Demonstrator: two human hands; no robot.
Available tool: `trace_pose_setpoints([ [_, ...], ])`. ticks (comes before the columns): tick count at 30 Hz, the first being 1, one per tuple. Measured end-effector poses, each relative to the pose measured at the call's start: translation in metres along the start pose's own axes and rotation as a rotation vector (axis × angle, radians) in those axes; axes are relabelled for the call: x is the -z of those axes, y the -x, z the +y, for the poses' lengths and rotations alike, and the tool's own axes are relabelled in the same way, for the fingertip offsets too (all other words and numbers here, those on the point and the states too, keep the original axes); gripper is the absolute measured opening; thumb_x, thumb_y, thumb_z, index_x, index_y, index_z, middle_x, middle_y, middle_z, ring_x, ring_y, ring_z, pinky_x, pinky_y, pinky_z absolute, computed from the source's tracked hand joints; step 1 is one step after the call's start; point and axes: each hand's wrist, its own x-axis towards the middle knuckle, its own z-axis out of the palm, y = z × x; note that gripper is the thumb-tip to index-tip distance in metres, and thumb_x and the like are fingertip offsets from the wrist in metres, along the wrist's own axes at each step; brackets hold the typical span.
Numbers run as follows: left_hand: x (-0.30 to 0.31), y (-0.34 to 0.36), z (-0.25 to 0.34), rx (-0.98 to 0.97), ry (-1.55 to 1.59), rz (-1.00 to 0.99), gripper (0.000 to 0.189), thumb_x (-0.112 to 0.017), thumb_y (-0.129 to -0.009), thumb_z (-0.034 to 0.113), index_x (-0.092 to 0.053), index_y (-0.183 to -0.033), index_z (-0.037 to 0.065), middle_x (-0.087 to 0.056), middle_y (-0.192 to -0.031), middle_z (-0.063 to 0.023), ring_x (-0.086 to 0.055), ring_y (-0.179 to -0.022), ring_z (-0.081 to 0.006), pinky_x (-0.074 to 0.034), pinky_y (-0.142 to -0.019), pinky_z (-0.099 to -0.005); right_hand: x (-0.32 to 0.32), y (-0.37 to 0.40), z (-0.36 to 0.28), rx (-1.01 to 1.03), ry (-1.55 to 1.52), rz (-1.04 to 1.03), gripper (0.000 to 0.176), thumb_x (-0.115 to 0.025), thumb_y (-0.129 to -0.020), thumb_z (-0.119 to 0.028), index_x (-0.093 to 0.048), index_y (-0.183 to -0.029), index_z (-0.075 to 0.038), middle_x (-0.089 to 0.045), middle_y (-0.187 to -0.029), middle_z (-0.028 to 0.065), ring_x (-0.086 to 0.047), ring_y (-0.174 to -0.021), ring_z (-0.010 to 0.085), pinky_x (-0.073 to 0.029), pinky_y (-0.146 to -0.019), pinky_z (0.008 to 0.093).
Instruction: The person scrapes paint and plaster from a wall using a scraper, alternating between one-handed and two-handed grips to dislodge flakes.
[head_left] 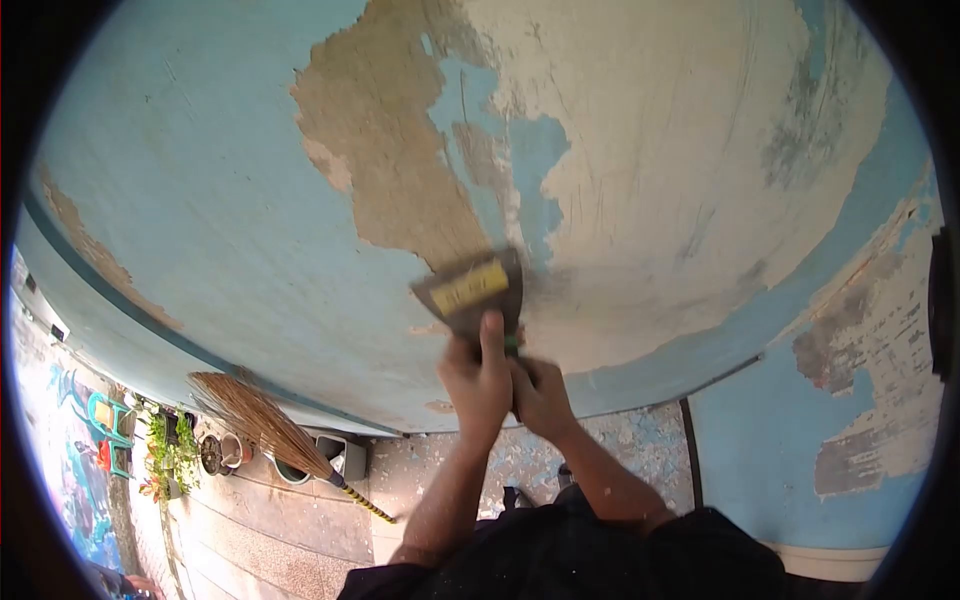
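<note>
A wide paint scraper [468, 288] with a yellow label on its blade is pressed to a wall [230, 190] of peeling blue paint. My left hand [476, 385] is wrapped round its handle, the thumb stretched up along the base of the blade. Just below and to the right, my right hand [541, 397] is closed on the lower handle, which is mostly hidden by the fingers. The blade's edge lies at the border of a bare brown patch [390, 150]. To the right of it the wall is largely stripped to a pale layer [660, 180].
Paint flakes [640, 450] litter the floor around my feet. A straw broom [265, 425] leans at lower left, near a grey bin [345, 458] and potted plants [172, 450]. A teal chair [108, 425] stands farther left. Another partly stripped wall [770, 440] adjoins on the right.
</note>
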Motion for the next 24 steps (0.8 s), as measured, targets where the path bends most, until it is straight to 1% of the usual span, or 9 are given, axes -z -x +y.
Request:
trace_pose_setpoints([
  [3, -0.004, 0.018, -0.035, -0.011, 0.12, 0.077, 0.041, -0.067, -0.099, 0.031, -0.067, -0.094, -0.009, -0.071, -0.078, -0.01, -0.067, -0.072, -0.0112, -0.051, -0.063, -0.0257, -0.007, 0.022, 0.019, -0.1, -0.121, 0.02, 0.042, -0.055, -0.104, -0.029, -0.061, -0.076, 0.002, -0.056, -0.058, 0.0032, -0.052, -0.056, 0.0093, -0.042, -0.052, 0.0315],
  [5, 0.003, 0.006, -0.001, -0.007, -0.056, 0.026, 0.042, -0.067, -0.1, 0.032, -0.066, -0.094, -0.009, -0.071, -0.076, -0.0097, -0.067, -0.071, -0.0114, -0.051, -0.063, -0.0256, -0.009, 0.004, -0.004, 0.05, -0.059, -0.002, 0.044, -0.053, -0.105, -0.032, -0.063, -0.077, 0.001, -0.056, -0.057, 0.0023, -0.05, -0.047, 0.0084, -0.038, -0.044, 0.0271],
  [7, -0.007, -0.006, 0.029, -0.059, 0.191, 0.062, 0.043, -0.066, -0.1, 0.033, -0.066, -0.096, -0.01, -0.071, -0.076, -0.01, -0.067, -0.073, -0.0116, -0.051, -0.062, -0.0258, -0.012, -0.007, -0.03, 0.081, -0.199, -0.037, 0.045, -0.052, -0.106, -0.031, -0.062, -0.076, 0.001, -0.056, -0.057, 0.0027, -0.05, -0.047, 0.0084, -0.038, -0.044, 0.0276],
  [10, -0.003, 0.013, -0.032, -0.015, 0.061, 0.086, 0.044, -0.067, -0.099, 0.035, -0.068, -0.094, -0.009, -0.071, -0.075, -0.0103, -0.063, -0.07, -0.0091, -0.05, -0.061, -0.027, -0.009, 0.018, 0.015, -0.052, -0.113, 0.057, 0.04, -0.055, -0.104, -0.029, -0.062, -0.079, 0.002, -0.06, -0.062, 0.0051, -0.054, -0.058, 0.009, -0.042, -0.052, 0.0322],
  [13, 0.002, 0.004, -0.003, -0.097, -0.134, 0.072, 0.044, -0.068, -0.098, 0.036, -0.067, -0.093, -0.008, -0.071, -0.074, -0.0103, -0.064, -0.069, -0.011, -0.05, -0.062, -0.0282, -0.004, 0.009, -0.015, -0.066, -0.006, -0.007, 0.043, -0.054, -0.104, -0.031, -0.062, -0.078, 0.003, -0.06, -0.062, 0.0057, -0.055, -0.058, 0.0093, -0.043, -0.053, 0.0314],
  [15, -0.008, -0.012, 0.043, -0.058, 0.183, 0.027, 0.044, -0.069, -0.098, 0.035, -0.066, -0.089, -0.008, -0.071, -0.074, -0.0103, -0.063, -0.068, -0.0115, -0.05, -0.062, -0.0281, -0.006, -0.001, -0.026, 0.011, -0.128, -0.019, 0.048, -0.054, -0.103, -0.033, -0.063, -0.074, 0.003, -0.06, -0.059, 0.0069, -0.057, -0.058, 0.0104, -0.044, -0.054, 0.0316],
  [17, 0.005, -0.003, 0.009, -0.047, -0.162, 0.044, 0.044, -0.069, -0.097, 0.034, -0.066, -0.088, -0.009, -0.072, -0.076, -0.0117, -0.064, -0.068, -0.0116, -0.05, -0.062, -0.0277, -0.008, 0.003, -0.004, -0.053, -0.055, 0.016, 0.05, -0.055, -0.103, -0.034, -0.061, -0.07, 0.003, -0.057, -0.055, 0.0058, -0.055, -0.053, 0.0112, -0.043, -0.051, 0.0315],
  [20, 0.002, 0.007, -0.054, -0.093, 0.002, 0.079, 0.049, -0.068, -0.098, 0.035, -0.066, -0.086, -0.012, -0.073, -0.079, -0.0144, -0.062, -0.068, -0.0121, -0.05, -0.062, -0.0288, -0.014, 0.011, -0.004, -0.042, -0.096, 0.094, 0.051, -0.053, -0.104, -0.036, -0.061, -0.07, 0.002, -0.054, -0.053, 0.0032, -0.052, -0.048, 0.0101, -0.04, -0.046, 0.0308],
  [24, -0.001, -0.009, 0.03, -0.076, 0.107, 0.016, 0.049, -0.067, -0.098, 0.035, -0.067, -0.093, -0.014, -0.072, -0.077, -0.0133, -0.062, -0.07, -0.0129, -0.05, -0.062, -0.031, -0.012, 0.003, -0.023, 0.015, -0.143, 0.023, 0.052, -0.054, -0.104, -0.037, -0.061, -0.07, 0.001, -0.053, -0.053, 0.0016, -0.05, -0.047, 0.0089, -0.038, -0.044, 0.0297],
])
